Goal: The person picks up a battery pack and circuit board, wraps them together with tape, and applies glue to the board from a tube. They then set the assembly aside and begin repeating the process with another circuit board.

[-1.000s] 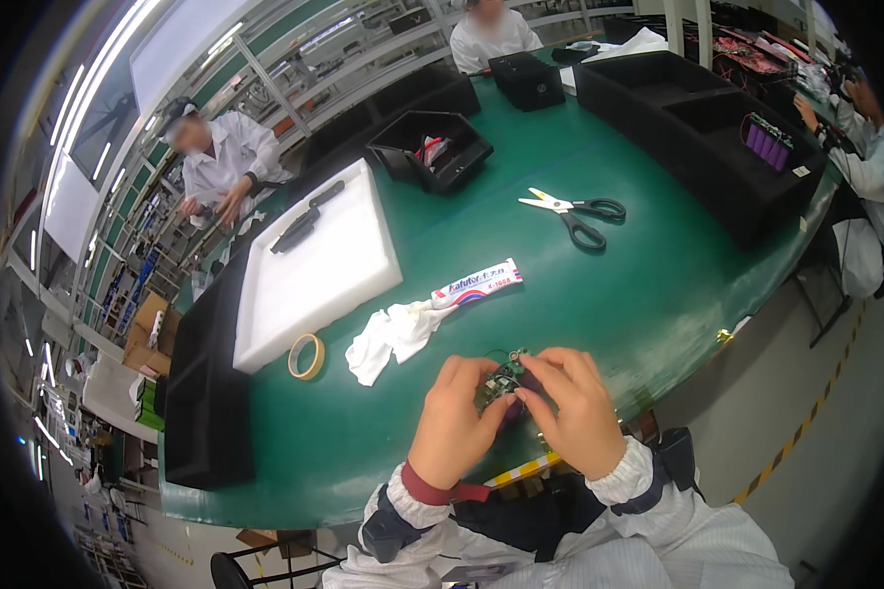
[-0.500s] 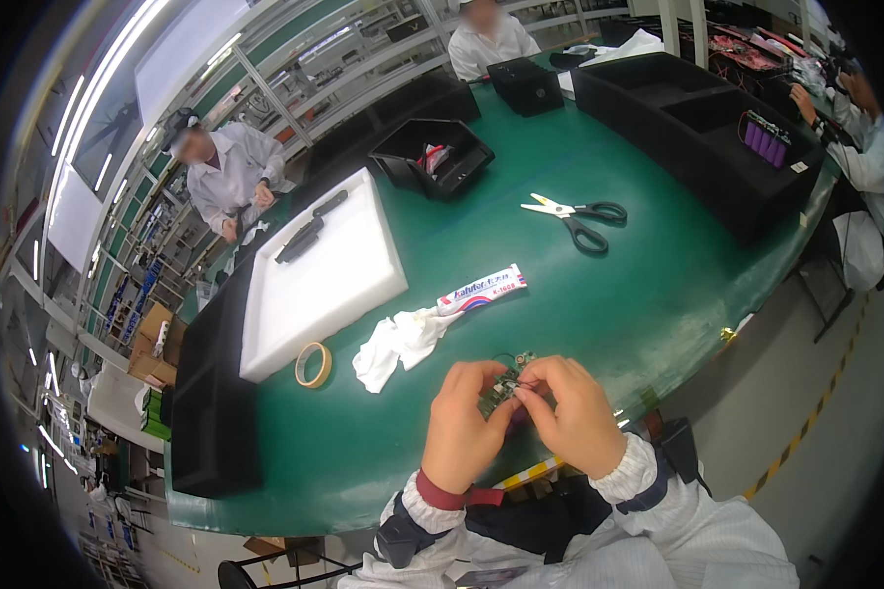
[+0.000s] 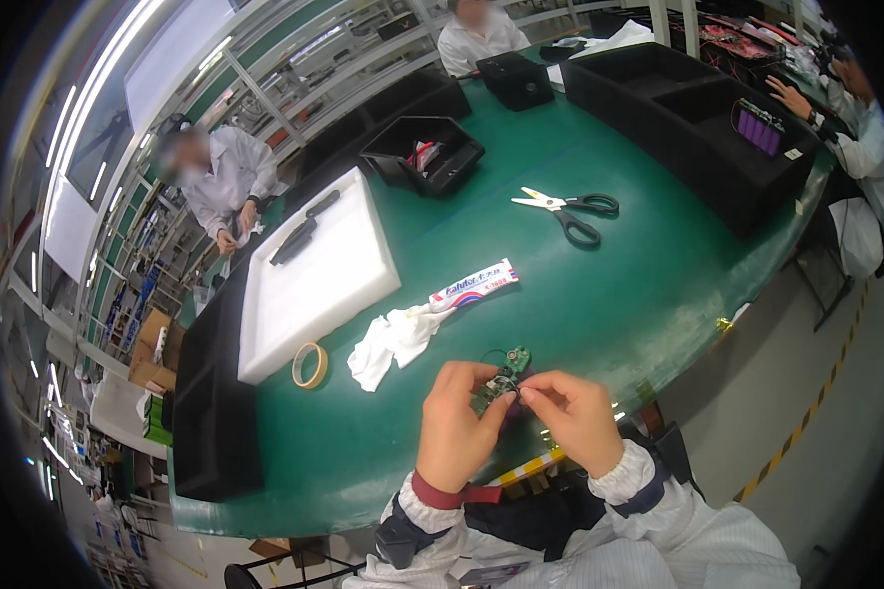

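Close to the table's near edge, a small green circuit board [image 3: 518, 361] with thin dark wires is held between my hands. My left hand [image 3: 455, 424] grips it from the left, thumb and fingers closed round its side. A bit of purple shows beneath the board, mostly hidden. My right hand [image 3: 581, 420] has thumb and forefinger pinched at the board's right side, seemingly on a thin wire. Beyond my hands lie a white glue tube [image 3: 475, 286] and a crumpled white cloth [image 3: 395, 344], with black-handled scissors [image 3: 591, 203] farther off.
A tape roll [image 3: 298, 366] lies beside a white foam tray [image 3: 368, 270] carrying dark tools. An angular black bin [image 3: 457, 179] holds small red and white items. Black foam trays [image 3: 648, 137] line the edges; one carries a purple battery pack [image 3: 758, 132]. Several co-workers sit around the table.
My right hand has drawn slightly away from the board, its fingers now pinched at the edge, so more of the board shows. The whole view has shifted a little.
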A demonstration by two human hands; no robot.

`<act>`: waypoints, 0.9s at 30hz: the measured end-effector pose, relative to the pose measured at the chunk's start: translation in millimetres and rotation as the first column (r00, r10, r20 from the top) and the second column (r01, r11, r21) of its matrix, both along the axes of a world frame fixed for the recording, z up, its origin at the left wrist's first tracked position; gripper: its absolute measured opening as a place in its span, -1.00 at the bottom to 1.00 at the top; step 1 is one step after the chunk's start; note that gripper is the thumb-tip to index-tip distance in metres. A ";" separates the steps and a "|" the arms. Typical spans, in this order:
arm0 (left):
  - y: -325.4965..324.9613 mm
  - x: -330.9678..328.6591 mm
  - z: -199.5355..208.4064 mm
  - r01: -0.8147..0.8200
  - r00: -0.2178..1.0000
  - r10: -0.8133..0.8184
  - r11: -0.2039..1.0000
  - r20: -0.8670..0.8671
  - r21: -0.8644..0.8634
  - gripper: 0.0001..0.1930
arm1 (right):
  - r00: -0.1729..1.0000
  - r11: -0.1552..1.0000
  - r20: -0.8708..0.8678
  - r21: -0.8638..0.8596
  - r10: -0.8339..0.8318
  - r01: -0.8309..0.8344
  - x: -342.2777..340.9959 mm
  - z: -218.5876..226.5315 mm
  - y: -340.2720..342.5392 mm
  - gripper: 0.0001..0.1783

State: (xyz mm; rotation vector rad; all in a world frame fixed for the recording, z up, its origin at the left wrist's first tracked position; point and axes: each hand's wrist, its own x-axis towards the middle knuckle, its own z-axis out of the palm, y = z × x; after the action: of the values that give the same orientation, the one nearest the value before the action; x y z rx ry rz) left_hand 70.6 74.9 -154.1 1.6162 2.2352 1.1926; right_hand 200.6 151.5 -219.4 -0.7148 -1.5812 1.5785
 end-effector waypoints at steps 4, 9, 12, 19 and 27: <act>-2.1 -1.7 2.1 0.010 0.999 -0.009 1.000 0.033 -0.019 -0.72 | 0.996 0.985 -0.026 0.152 -0.080 0.083 -3.9 9.9 -2.8 -0.90; -1.6 -0.2 0.2 0.006 0.999 -0.005 1.000 0.051 -0.017 -0.71 | 0.997 0.964 -0.004 0.255 -0.074 0.073 -3.0 5.9 3.6 -0.90; -1.4 1.8 0.5 -0.020 0.994 0.021 1.000 0.105 -0.012 -0.71 | 0.995 0.998 -0.096 0.057 -0.009 0.015 -2.8 6.8 4.9 -0.90; -2.3 0.4 0.7 -0.033 0.994 0.035 0.999 0.104 -0.016 -0.72 | 0.999 0.997 0.008 -0.060 0.047 -0.046 -0.5 15.4 6.7 -0.86; -1.4 1.2 0.3 -0.050 0.996 0.051 0.999 0.074 -0.016 -0.78 | 0.999 0.997 0.032 -0.067 0.034 -0.032 -6.8 9.4 8.6 -0.85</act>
State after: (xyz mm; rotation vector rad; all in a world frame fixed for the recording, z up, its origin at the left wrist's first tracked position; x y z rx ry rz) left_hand 71.8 73.5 -153.8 1.4934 2.2454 1.2254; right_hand 193.8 160.1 -210.0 -0.7576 -1.5778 1.6584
